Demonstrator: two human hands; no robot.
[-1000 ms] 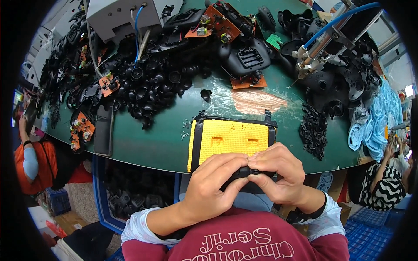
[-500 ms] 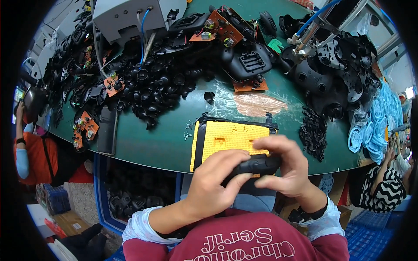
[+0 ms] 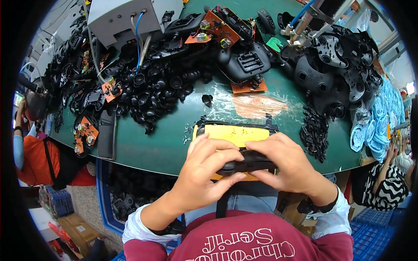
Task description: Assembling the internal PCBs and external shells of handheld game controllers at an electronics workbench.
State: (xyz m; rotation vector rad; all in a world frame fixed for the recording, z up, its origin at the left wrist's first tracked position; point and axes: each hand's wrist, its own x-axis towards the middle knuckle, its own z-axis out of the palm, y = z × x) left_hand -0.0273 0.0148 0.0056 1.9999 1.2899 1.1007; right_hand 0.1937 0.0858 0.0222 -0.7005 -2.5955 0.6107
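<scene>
So the left hand [image 3: 202, 168] and right hand [image 3: 288, 167] are both clamped on a black controller [image 3: 250, 162], one at each end with the thumbs along the near side, and it's up in front of the near part of the yellow pad [image 3: 237, 135] on the green surface [image 3: 167, 145]. Just left of the pad there's a scatter of little screws [image 3: 187, 135], with a messy heap of black caps [image 3: 152, 89] farther back and a pile of small black parts [image 3: 315, 135] off to the right.
</scene>
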